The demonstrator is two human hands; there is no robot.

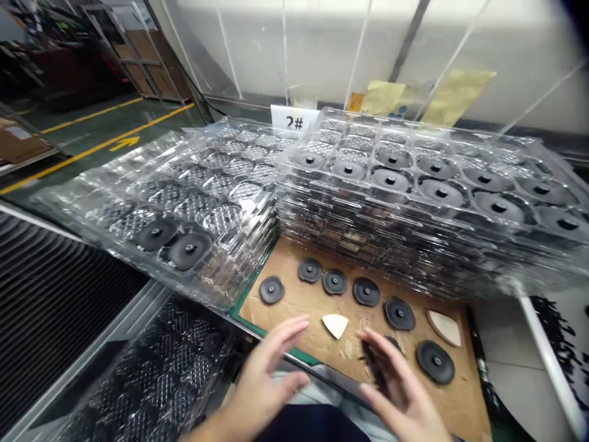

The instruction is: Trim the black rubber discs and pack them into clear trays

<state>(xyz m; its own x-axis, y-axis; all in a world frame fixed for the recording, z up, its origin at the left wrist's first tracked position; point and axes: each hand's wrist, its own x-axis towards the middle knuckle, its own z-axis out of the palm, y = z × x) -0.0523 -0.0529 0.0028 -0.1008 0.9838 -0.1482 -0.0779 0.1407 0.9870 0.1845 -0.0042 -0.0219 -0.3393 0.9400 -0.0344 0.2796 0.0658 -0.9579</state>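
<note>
My left hand (264, 377) hovers over the front edge of the work surface, thumb and fingers apart and nothing in it. In my right hand (405, 393), a dark part (378, 368) sits between thumb and fingers, seen nearly edge-on; it resembles the black round discs around it. Between the hands lies a cream-coloured rounded triangular piece (335, 325). Several black discs with a raised centre stub lie on the brown cardboard (288, 261), including one disc (271, 290) at the left and another disc (435, 362) at the right. One more is partly hidden behind my right fingers.
A tall stack of clear plastic trays (391, 215) holding black discs stands behind the cardboard. To its left is another tray stack (207, 202), with two discs in its near corner. A ribbed conveyor (50, 319) runs at left; a second cream piece (444, 328) lies right.
</note>
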